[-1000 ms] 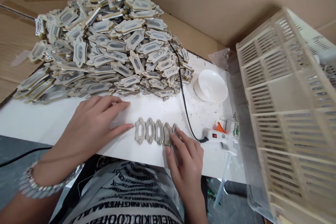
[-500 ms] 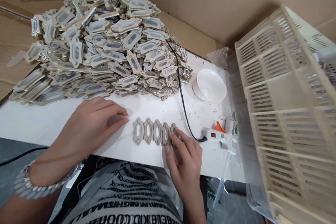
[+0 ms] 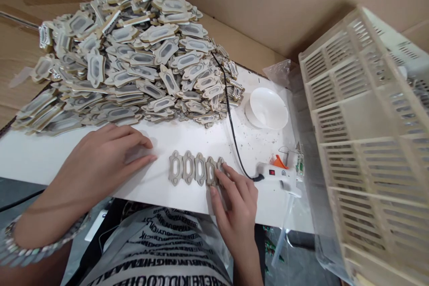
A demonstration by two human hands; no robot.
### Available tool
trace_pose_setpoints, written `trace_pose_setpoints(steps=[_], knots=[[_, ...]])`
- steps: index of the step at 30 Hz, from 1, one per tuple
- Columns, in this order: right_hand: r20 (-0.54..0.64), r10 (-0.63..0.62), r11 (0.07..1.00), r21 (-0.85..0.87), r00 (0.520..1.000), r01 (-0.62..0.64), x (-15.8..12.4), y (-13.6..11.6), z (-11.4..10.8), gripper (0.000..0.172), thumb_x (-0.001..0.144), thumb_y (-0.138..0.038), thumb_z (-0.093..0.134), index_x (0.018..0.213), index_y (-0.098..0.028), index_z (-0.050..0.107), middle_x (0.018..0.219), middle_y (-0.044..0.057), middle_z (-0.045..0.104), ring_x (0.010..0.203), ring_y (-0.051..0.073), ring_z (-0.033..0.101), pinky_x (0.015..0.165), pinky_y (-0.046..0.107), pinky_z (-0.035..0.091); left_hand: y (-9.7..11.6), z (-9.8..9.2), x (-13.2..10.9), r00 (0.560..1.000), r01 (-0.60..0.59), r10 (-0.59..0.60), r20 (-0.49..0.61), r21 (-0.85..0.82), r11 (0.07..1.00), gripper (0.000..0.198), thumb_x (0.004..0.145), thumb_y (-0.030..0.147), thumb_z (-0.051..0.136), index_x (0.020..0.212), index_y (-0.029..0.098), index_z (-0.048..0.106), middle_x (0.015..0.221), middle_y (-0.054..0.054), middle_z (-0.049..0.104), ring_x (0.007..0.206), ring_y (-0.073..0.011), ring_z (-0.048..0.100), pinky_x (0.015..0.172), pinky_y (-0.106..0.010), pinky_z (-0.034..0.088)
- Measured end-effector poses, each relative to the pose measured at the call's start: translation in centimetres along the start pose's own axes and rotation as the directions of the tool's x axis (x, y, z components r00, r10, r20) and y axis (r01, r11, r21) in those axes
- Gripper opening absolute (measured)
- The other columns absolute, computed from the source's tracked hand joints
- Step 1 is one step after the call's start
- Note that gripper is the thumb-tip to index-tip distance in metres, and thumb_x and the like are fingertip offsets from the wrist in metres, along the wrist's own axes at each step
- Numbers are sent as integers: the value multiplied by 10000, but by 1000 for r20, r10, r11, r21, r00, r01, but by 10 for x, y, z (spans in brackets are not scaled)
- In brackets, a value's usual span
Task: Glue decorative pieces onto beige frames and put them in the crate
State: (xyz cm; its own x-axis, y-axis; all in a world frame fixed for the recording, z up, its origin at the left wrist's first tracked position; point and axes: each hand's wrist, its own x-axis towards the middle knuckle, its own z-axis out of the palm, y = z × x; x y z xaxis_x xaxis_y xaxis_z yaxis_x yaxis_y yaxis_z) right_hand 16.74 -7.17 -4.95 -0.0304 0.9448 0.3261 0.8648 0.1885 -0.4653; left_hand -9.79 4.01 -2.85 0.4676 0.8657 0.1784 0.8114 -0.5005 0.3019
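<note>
Several flat grey oblong plates with a slot in the middle and a tab at each end lie side by side in a row [image 3: 188, 167] on the white table [image 3: 161, 190]. My right hand [image 3: 236, 192] rests at the right end of this row, its fingers apart and touching the last plates, which they partly cover. To the left of the row, my left hand [image 3: 109, 156] hovers over or rests on the table with thumb and fingers parted and nothing between them. Behind both hands rises a big heap of the same plates [image 3: 137, 58].
A white bowl [image 3: 266, 108] stands right of the heap. A glue gun [image 3: 278, 175] with a black cord [image 3: 231, 116] lies near an orange piece [image 3: 279, 161]. At the right stands a slotted cream plastic crate [image 3: 355, 116]. Cardboard [image 3: 241, 4] walls off the back.
My left hand has moved a little to the left, away from the row of plates. My right hand has stayed at the row's right end.
</note>
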Motion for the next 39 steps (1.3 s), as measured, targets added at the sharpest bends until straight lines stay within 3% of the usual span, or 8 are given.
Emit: trace_pose_setpoints(steps=[18,23,29,34,36,39], knots=[[-15,-13,1000,-3,1000,13,0,0,1,247,981,-197,528,1214,-173,608,1267,76,620,1089,210,525,954,360,379,13,-4,1,999,-11,9,-41,-59,998,280,918,356,506,753,232,694,729,-11,714,694,-201,595,675,-320,342],[-20,-9,1000,-9,1000,9,0,0,1,236,980,-195,528,1198,-173,617,1255,76,634,1087,210,531,947,361,386,11,-1,0,999,-18,12,-49,-113,993,283,923,419,527,849,244,737,812,0,768,750,-204,662,717,-317,390],[-85,-3,998,65,996,8,1,-1,-1,287,960,-155,549,1242,-166,601,1243,91,644,1110,222,547,945,383,436,20,-2,-3,990,67,-96,-106,-248,966,253,893,429,574,855,259,758,858,2,779,779,-194,697,768,-302,469],[-173,-116,981,137,978,140,14,-18,-3,386,921,-100,583,1302,-153,563,1267,106,639,1134,224,561,956,375,483,46,-13,3,955,211,-293,-46,-588,781,73,787,389,710,776,336,759,789,63,755,693,-126,674,631,-190,505],[-169,-208,962,140,963,233,24,-26,0,504,920,-178,630,1400,-147,478,1309,118,627,1179,247,544,990,399,487,58,-14,7,924,287,-382,30,-715,637,54,731,382,754,733,329,761,754,47,746,659,-133,661,589,-185,509],[-173,-302,935,138,938,326,39,-36,6,751,941,-291,626,1557,-138,223,1353,128,612,1218,262,520,1004,426,508,70,-9,9,868,389,-449,212,-852,351,103,656,349,810,700,276,753,678,12,711,584,-140,631,538,-196,515]])
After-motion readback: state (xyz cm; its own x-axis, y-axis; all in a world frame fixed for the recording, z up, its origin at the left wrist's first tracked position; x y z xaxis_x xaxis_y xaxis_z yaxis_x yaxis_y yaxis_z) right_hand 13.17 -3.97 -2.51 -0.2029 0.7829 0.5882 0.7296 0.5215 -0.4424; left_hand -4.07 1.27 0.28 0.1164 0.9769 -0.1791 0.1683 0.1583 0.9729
